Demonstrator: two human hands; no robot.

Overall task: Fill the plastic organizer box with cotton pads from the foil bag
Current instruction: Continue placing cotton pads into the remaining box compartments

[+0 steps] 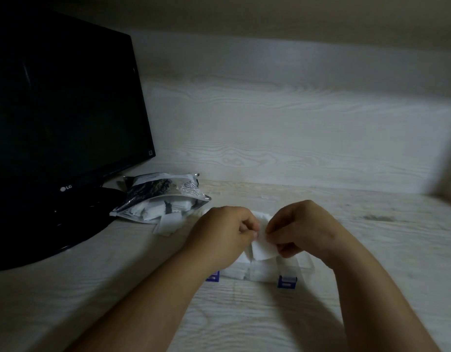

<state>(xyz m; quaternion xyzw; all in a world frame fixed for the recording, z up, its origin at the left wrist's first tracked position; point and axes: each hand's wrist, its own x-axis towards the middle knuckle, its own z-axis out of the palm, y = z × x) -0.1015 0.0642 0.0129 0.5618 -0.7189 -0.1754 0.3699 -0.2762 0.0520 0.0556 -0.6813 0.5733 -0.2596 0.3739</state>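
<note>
Cotton pad [263,250] pinched by fingertips of left hand [227,232] and right hand [300,229], just above plastic organizer box [286,281] on worktop [244,313], box part-filled with pads. Foil bag [161,196] lies left, beside monitor [67,110].

Operator, visible parts: 2 hands, 2 forearms.

1. Left hand [227,232]: bare, knuckles rounded. One nail [255,235] shows at a fingertip.
2. Left forearm [153,295]: bare along full visible length, widens toward btm edge of view.
3. Right hand [300,224]: bare, approx. same build as L.
4. Right forearm [371,288]: bare. Faint curved mark [328,233] on surface just behind wrist.

Lighting dim; finer surface detail can't be made out.
</note>
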